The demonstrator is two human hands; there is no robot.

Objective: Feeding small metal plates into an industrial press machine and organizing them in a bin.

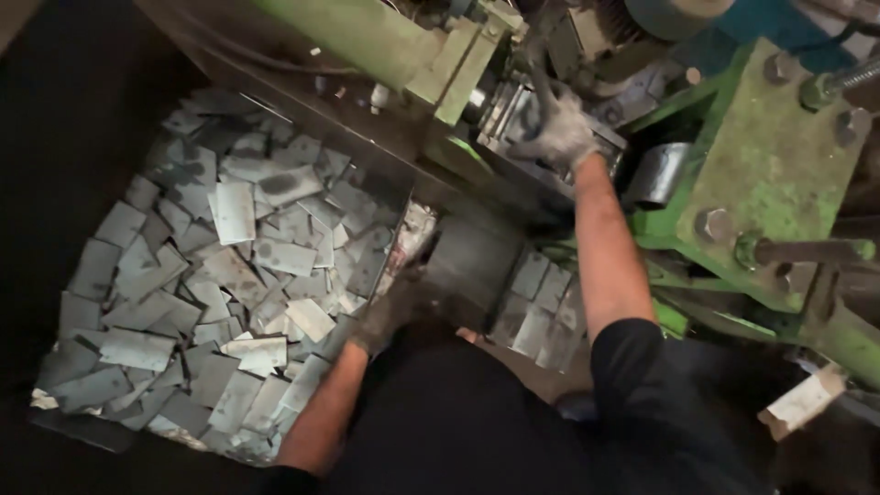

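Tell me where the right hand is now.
In the head view, the gloved right hand is at the upper middle, resting on the green machine, above the pile of flat metal pieces.

Dim, soft focus, dark shadowed edges

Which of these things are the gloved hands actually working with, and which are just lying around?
In use:
- right hand, gloved, up on the green machine
- left hand, gloved, low beside the dark metal block

Lying about:
- heap of flat grey metal plates in the bin
- smaller stack of plates under the machine
- pale block at lower right
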